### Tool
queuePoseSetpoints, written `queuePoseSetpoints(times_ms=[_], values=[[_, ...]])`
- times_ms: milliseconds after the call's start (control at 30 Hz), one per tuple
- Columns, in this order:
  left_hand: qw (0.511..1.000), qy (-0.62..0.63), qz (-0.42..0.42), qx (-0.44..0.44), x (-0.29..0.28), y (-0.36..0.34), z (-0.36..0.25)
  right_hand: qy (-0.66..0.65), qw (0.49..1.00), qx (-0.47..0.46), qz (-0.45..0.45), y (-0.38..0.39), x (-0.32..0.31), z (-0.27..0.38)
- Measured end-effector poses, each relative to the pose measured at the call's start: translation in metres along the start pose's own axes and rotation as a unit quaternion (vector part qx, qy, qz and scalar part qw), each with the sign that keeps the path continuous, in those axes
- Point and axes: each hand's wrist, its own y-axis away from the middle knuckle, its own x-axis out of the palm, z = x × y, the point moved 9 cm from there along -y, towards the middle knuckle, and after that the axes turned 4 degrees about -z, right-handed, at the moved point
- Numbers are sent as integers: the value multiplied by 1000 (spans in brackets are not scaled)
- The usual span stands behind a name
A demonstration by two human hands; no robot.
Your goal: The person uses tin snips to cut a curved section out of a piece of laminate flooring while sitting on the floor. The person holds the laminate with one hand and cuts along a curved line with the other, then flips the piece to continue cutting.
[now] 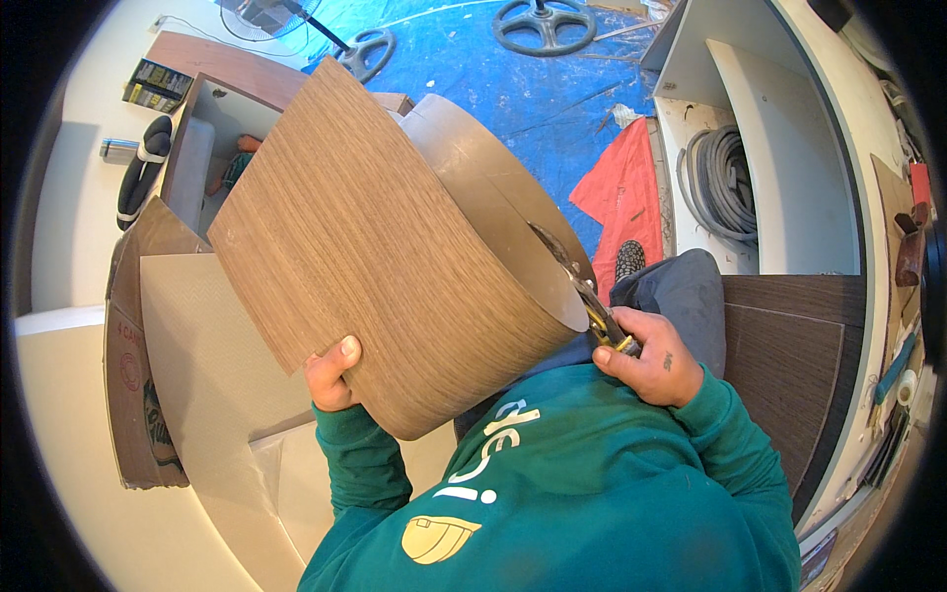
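Your left grip point(332, 377) is clamped on the curled sheet point(365, 247) in front of you; your right grip point(653, 360) clasps the snips point(589, 296) at its edge. How much is cut or left, I can't tell.

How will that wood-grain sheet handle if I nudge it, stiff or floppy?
Probably flexible but springy: the wood-grain sheet bends in a smooth, wide curl. It looks thin at its edges, so likely light for its size. The left hand grips it near one edge, so a push might swing the far end.
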Motion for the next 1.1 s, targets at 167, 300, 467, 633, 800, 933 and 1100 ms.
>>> queuePoseSetpoints(times_ms=[167, 300, 467, 633, 800, 933, 1100], values=[[1000, -10, -4, -1, -4, -1, 1, 11, 1000, -18, -11, 0, -1, 2], [1000, 2, -1, 7, 0, 1, -2, 13, 1000, -7, -4, 0, -1, 1], [1000, -4, -5, 4, -3, 1, -2, 15, 1000, -19, -10, 0, -2, 2], [1000, -10, 9, -11, -5, 1, -1, 17, 999, -25, -14, 0, -2, 4], [1000, -10, 18, 0, 1, 3, -5, 36, 998, -56, -24, -1, -3, 9], [1000, -16, 18, 0, 0, 2, -6, 48, 998, -48, -15, -1, -3, 12], [1000, -9, 14, 10, -1, 2, -6, 28, 998, -49, -16, 0, -2, 13]])
